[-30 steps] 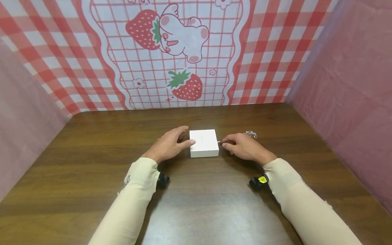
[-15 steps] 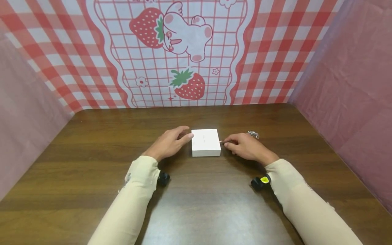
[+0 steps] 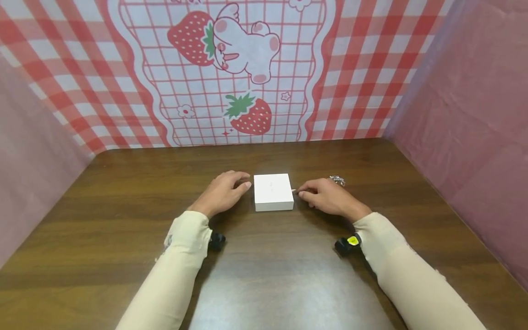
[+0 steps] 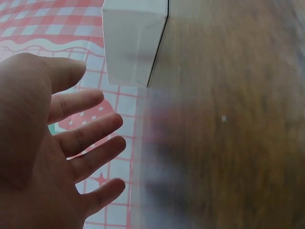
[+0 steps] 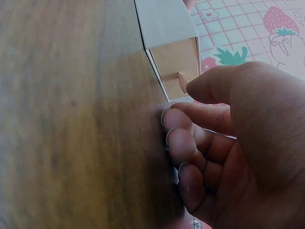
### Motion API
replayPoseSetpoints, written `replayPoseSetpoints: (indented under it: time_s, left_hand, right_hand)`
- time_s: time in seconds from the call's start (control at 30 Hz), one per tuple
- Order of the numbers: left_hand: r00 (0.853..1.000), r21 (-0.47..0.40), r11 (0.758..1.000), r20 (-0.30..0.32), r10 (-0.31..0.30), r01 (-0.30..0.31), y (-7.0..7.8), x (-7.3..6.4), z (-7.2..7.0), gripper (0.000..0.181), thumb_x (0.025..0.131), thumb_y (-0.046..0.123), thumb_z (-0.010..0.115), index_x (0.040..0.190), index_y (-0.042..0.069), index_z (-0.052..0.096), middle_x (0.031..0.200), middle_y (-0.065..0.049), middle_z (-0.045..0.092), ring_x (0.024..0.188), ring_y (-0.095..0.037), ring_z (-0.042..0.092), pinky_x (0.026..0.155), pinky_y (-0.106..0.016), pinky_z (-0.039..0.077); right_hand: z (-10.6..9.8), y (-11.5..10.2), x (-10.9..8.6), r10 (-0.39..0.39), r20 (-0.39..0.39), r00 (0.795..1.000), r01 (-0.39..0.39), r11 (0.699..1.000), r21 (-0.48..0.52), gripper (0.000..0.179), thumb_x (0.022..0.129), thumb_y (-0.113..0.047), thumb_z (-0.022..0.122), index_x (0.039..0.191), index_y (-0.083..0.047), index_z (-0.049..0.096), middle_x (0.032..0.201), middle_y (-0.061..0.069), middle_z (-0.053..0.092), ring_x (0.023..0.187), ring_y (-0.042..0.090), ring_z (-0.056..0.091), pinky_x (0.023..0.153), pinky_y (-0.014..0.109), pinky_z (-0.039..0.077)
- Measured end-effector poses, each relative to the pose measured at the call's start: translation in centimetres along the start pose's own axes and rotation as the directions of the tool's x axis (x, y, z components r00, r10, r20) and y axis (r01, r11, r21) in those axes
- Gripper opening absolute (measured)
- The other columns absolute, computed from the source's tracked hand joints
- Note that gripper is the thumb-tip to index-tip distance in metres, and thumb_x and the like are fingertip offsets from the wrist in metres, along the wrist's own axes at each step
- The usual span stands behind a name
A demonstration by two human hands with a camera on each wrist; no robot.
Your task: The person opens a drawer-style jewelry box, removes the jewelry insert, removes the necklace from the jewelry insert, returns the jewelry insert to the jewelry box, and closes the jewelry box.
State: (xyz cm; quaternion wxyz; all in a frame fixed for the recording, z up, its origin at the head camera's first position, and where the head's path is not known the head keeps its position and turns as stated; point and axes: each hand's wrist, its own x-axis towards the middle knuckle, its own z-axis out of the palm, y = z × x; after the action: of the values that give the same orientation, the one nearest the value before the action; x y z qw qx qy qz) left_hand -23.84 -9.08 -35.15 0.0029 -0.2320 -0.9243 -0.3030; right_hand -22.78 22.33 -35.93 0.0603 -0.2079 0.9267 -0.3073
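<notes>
A small white drawer box (image 3: 272, 189) lies flat on the wooden table, between the two hands. Its right end, in the right wrist view, shows a tan drawer front (image 5: 167, 59) with a short ribbon pull tab (image 5: 182, 82). My right hand (image 3: 327, 197) pinches that tab between thumb and index finger, the other fingers curled beneath. To the left of the box, my left hand (image 3: 222, 193) is held with spread, relaxed fingers, just apart from the box's side. A shiny silver chain-like piece (image 3: 337, 180) lies right behind my right hand.
The brown wooden table (image 3: 264, 284) runs back to a red and white checked cloth (image 3: 354, 68) with strawberries on it. Pink cloth walls (image 3: 466, 114) stand along both sides. A black camera (image 3: 345, 246) sits at each wrist.
My left hand has drawn back leftward, its thumb coming off the top of the box. My right hand keeps its pinch on the pull tab; the box stays in place.
</notes>
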Motion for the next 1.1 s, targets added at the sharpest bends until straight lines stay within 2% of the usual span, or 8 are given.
replayPoseSetpoints:
  time_s: [0.3, 0.53, 0.7, 0.87, 1.1]
  left_hand:
    - [1.000, 0.094, 0.996, 0.002, 0.007, -0.007, 0.3, -0.1, -0.1, 0.041, 0.102, 0.030, 0.056, 0.135, 0.006, 0.062, 0.135, -0.012, 0.061, 0.130, -0.033, 0.049, 0.110, -0.055, 0.030]
    - [1.000, 0.107, 0.994, 0.009, 0.025, -0.026, 0.6, 0.1, 0.2, 0.039, 0.101, 0.030, 0.057, 0.131, 0.007, 0.065, 0.133, -0.010, 0.063, 0.129, -0.032, 0.051, 0.108, -0.057, 0.031]
    - [1.000, 0.114, 0.993, 0.030, 0.003, -0.006, 0.7, 0.0, 0.4, 0.039, 0.101, 0.030, 0.056, 0.132, 0.008, 0.065, 0.135, -0.010, 0.062, 0.132, -0.032, 0.049, 0.108, -0.059, 0.031]
    - [0.999, 0.121, 0.993, 0.038, 0.008, -0.013, 0.7, 0.0, 0.7, 0.039, 0.101, 0.030, 0.057, 0.132, 0.009, 0.065, 0.134, -0.010, 0.062, 0.131, -0.032, 0.049, 0.107, -0.060, 0.032]
    - [0.999, 0.135, 0.991, 0.038, -0.005, 0.000, 1.2, 0.2, 0.8, 0.039, 0.101, 0.031, 0.057, 0.133, 0.009, 0.064, 0.134, -0.010, 0.061, 0.130, -0.032, 0.049, 0.107, -0.060, 0.032]
  right_hand:
    - [0.0, -0.1, 0.1, 0.003, 0.011, 1.000, -0.003, 1.000, 0.007, 0.023, 0.100, -0.023, 0.062, 0.115, -0.008, 0.072, 0.077, -0.001, 0.065, 0.070, 0.015, 0.060, 0.065, 0.034, 0.051]
    - [0.1, 0.0, 0.1, -0.001, -0.007, 1.000, 0.001, 1.000, 0.009, 0.022, 0.100, -0.022, 0.062, 0.113, -0.008, 0.073, 0.075, -0.002, 0.065, 0.068, 0.015, 0.060, 0.064, 0.034, 0.051]
    - [0.6, 0.0, 0.2, -0.008, 0.002, 1.000, 0.008, 1.000, 0.018, 0.023, 0.100, -0.023, 0.062, 0.113, -0.008, 0.072, 0.076, -0.002, 0.065, 0.068, 0.015, 0.060, 0.064, 0.034, 0.051]
    - [0.6, 0.1, 0.0, 0.010, -0.004, 1.000, -0.010, 1.000, 0.024, 0.022, 0.099, -0.022, 0.062, 0.113, -0.008, 0.072, 0.075, -0.002, 0.064, 0.068, 0.015, 0.060, 0.065, 0.034, 0.050]
    - [-0.1, 0.2, -0.3, 0.005, -0.003, 1.000, -0.005, 1.000, 0.016, 0.022, 0.100, -0.023, 0.061, 0.113, -0.008, 0.072, 0.075, -0.001, 0.064, 0.068, 0.015, 0.059, 0.064, 0.034, 0.050]
